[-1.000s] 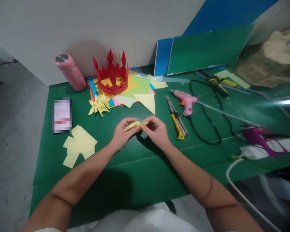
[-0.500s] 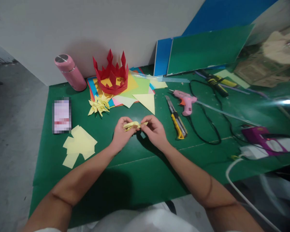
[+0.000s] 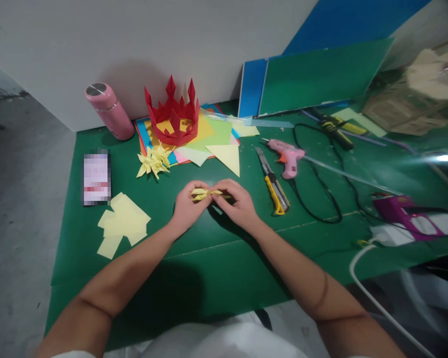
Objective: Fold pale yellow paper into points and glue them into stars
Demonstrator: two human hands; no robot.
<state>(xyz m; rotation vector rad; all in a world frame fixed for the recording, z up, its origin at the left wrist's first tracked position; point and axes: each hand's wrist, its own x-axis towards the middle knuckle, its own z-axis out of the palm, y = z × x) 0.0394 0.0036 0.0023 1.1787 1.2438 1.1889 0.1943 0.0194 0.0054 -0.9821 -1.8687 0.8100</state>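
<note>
A small folded piece of yellow paper is pinched between both hands, low over the green table. My left hand grips its left part. My right hand holds the middle and right, thumb and forefinger meeting the left fingertips, so part of the folds is hidden. Up and to the left lies a cluster of similar yellow folded pieces. Loose yellow paper squares overlap left of my left forearm. A red folded-paper crown stands behind on coloured sheets.
Right of my hands lie a yellow utility knife, blade out, and a pink glue gun with its black cord. A pink bottle and a phone are at left. Pliers and a purple power strip sit farther right.
My right hand has shifted slightly left along the yellow paper, its fingers now close against the left fingertips. The paper's right end looks turned or spread differently.
</note>
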